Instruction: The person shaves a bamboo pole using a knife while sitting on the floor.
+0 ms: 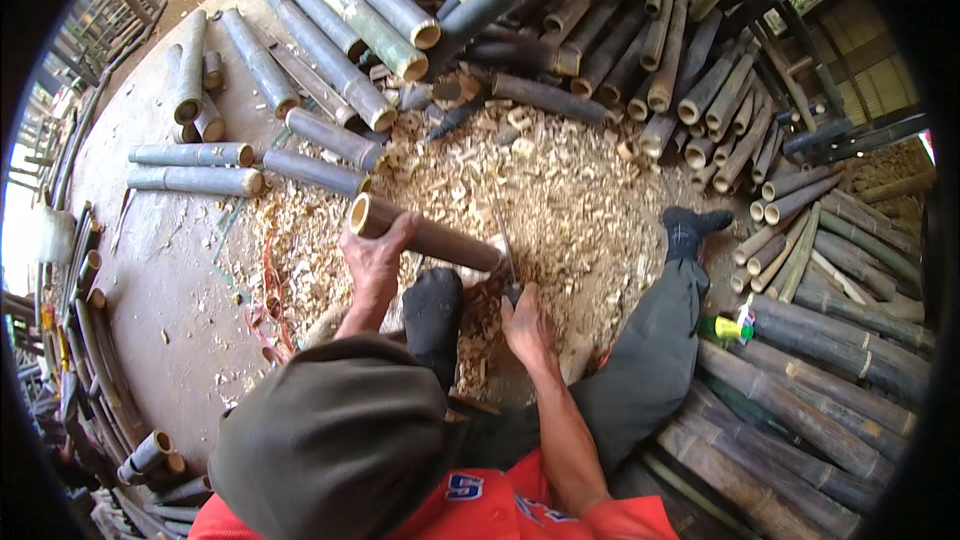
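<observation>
My left hand [374,262] is wrapped round a short, dark brown bamboo section [438,240]. Its pale cut end faces left, and its other end points right, toward the blade. In my right hand [530,325] is the dark handle of a knife [504,230], its long narrow blade pointing away from me. The blade stands close by the bamboo's right end; whether they touch I cannot tell. My foot in a dark sock [433,318] is just below the bamboo, and the other foot [690,230] stretches out to the right.
Pale wood chips [560,180] cover the ground ahead. Several loose bamboo sections [195,180] lie at the left, with longer poles [340,10] behind. Stacked bamboo [730,100] stands at the far right, and thick poles [800,390] lie beside my leg with a yellow-green bottle [722,328] on them.
</observation>
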The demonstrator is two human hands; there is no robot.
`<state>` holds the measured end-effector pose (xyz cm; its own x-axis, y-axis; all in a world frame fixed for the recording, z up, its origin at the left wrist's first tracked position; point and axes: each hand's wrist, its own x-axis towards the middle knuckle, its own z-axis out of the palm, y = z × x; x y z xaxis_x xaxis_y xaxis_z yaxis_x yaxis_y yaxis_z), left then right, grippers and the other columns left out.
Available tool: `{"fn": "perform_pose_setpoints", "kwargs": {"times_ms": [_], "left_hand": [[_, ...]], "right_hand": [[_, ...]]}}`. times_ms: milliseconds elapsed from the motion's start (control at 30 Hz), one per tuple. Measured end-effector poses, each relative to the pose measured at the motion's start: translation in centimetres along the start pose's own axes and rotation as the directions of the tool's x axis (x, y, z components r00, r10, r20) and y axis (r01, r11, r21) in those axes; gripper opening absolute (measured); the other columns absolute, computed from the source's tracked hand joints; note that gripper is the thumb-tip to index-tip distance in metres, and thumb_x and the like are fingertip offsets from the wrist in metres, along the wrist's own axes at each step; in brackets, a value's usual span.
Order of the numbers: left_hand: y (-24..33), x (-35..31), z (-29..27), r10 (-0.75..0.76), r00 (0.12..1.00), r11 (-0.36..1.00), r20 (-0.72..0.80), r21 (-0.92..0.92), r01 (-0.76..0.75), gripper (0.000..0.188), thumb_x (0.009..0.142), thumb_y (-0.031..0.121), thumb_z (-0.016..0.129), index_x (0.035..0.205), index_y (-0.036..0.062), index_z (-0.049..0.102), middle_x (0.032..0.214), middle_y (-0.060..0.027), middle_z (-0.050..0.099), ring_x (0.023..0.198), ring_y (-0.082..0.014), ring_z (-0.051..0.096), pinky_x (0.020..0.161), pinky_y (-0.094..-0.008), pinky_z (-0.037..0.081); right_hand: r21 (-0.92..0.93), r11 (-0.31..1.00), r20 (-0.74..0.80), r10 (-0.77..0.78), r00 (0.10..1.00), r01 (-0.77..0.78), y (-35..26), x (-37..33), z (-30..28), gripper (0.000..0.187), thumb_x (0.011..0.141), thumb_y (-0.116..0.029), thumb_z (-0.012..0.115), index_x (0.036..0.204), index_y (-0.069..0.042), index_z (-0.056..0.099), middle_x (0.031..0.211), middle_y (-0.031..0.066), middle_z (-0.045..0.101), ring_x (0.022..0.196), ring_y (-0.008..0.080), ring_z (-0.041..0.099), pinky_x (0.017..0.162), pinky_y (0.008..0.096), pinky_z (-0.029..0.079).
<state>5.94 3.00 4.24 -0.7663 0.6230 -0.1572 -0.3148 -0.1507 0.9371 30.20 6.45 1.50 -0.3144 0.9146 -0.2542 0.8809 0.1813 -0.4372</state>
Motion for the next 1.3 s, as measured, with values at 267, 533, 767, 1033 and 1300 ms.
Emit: {"fn": "perform_pose_setpoints", "kwargs": {"times_ms": [267, 533, 767, 1033, 1300], "left_hand": [[-0.1, 1.7, -3.6, -0.142, 0.985, 0.987, 0.103, 0.097, 0.132, 0.042, 0.077, 0.004, 0.09, 0.107, -0.0049, 0.063, 0.096, -0.0126, 0.072, 0.084, -0.0184, 0.071, 0.08, -0.0302, 0.06], [-0.6, 1.7, -4.5, -0.17, 0.98, 0.98, 0.1, 0.119, 0.158, 0.048, 0.075, 0.009, 0.092, 0.111, -0.0045, 0.063, 0.099, -0.0124, 0.072, 0.087, -0.0183, 0.071, 0.083, -0.0317, 0.058], [0.1, 0.9, -1.3, -0.098, 0.982, 0.989, 0.163, 0.129, 0.078, 0.048, 0.074, 0.012, 0.093, 0.108, -0.0049, 0.064, 0.097, -0.0116, 0.072, 0.085, -0.0192, 0.071, 0.082, -0.0324, 0.059], [0.6, 1.0, -3.0, -0.126, 0.986, 0.987, 0.112, 0.118, 0.113, 0.05, 0.073, 0.005, 0.093, 0.111, -0.0042, 0.062, 0.097, -0.0107, 0.072, 0.084, -0.0168, 0.07, 0.079, -0.0307, 0.058], [-1.1, 0.9, -2.8, -0.171, 0.982, 0.981, -0.076, -0.11, 0.162, 0.045, 0.076, 0.009, 0.09, 0.112, -0.0033, 0.066, 0.097, -0.0098, 0.071, 0.087, -0.0172, 0.069, 0.078, -0.0321, 0.058]], "right_hand": [[0.348, 0.853, -0.332, -0.276, 0.902, 0.389, -3.9, -1.3, -3.7, 0.036, 0.102, -0.034, 0.061, 0.114, -0.002, 0.049, 0.074, 0.024, 0.067, 0.07, 0.0424, 0.07, 0.058, 0.0495, 0.053], [0.137, 0.972, -0.102, -0.177, 0.979, 0.19, -3.6, -0.8, -3.1, 0.032, 0.101, -0.03, 0.062, 0.111, -0.002, 0.05, 0.078, 0.0228, 0.069, 0.074, 0.0453, 0.07, 0.061, 0.0519, 0.054], [0.04, 0.995, 0.027, 0.085, 0.996, -0.086, 0.4, -0.2, 0.9, 0.035, 0.101, -0.033, 0.061, 0.107, 0.0, 0.05, 0.086, 0.0282, 0.069, 0.081, 0.05, 0.068, 0.072, 0.0557, 0.052], [0.373, 0.909, -0.185, -0.124, 0.975, 0.186, -4.0, -2.1, -3.5, 0.039, 0.1, -0.032, 0.063, 0.115, 0.002, 0.05, 0.077, 0.0242, 0.068, 0.074, 0.0511, 0.066, 0.067, 0.0545, 0.053], [0.194, 0.98, 0.063, 0.023, 0.998, -0.035, -2.9, -0.5, -2.9, 0.038, 0.099, -0.033, 0.065, 0.111, -0.001, 0.049, 0.083, 0.0289, 0.069, 0.077, 0.0503, 0.068, 0.065, 0.0583, 0.052]]}}
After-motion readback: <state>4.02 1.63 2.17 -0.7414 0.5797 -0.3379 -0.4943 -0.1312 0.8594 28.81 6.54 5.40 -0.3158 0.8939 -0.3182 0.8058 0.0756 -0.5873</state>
